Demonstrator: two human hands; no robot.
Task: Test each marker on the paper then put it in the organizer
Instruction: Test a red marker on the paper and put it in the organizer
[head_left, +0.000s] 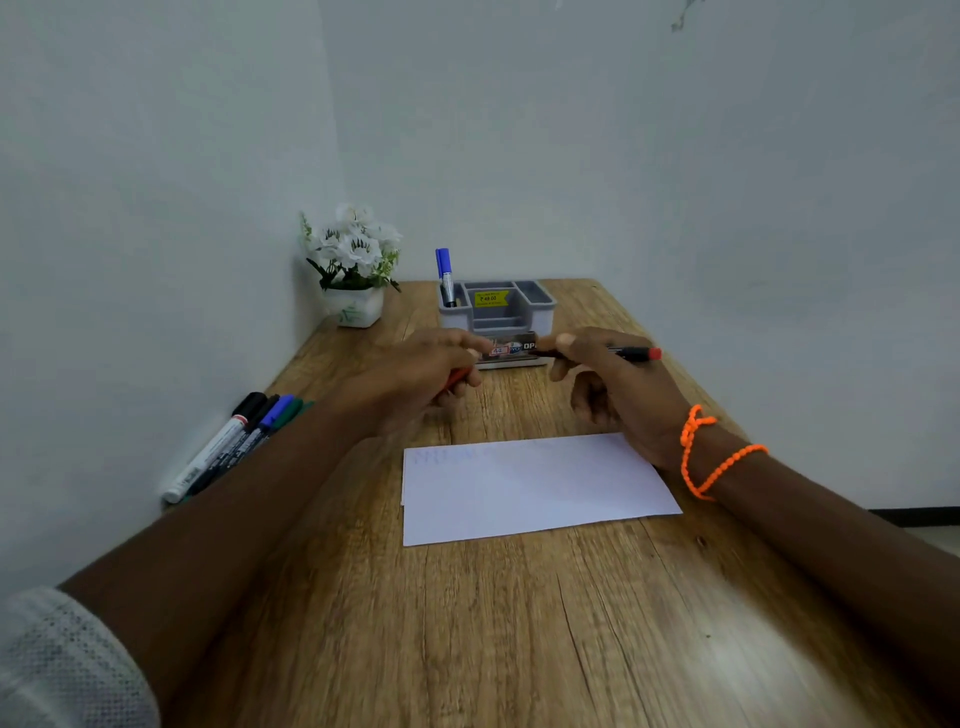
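- Two bare hands hover above the wooden table with brown grain (519, 623), between the sheet of white paper (530, 488) and the grey plastic organizer with several compartments (498, 312).
- Right hand (618, 395), an orange beaded cord (711, 457) looped round its wrist, pinches a red-ended marker with a dark barrel (631, 354) between thumb and forefinger; the marker lies roughly level, its red end pointing right.
- Left hand (421, 379) curls its fingers round a small red piece (457, 376) — only a sliver shows, so what it is cannot be told for sure.
- Organizer stands at the far end of the table, near the wall; two blue-capped markers (444, 275) stand upright in its left rear compartment, and a yellow price sticker (491, 299) shows inside.
- Paper lies flat near the middle of the table, with faint blue scribbles (452, 457) along its far left edge.
- Several loose markers — black, blue and green caps, one with a white barrel (228, 447) — lie side by side at the table's left edge against the wall.
- White artificial flowers in a small white pot (356, 270) sit in the far left corner.
- Plain pale walls (675, 156) meet behind the table; a grey sleeve (62, 665) shows at the lower left.
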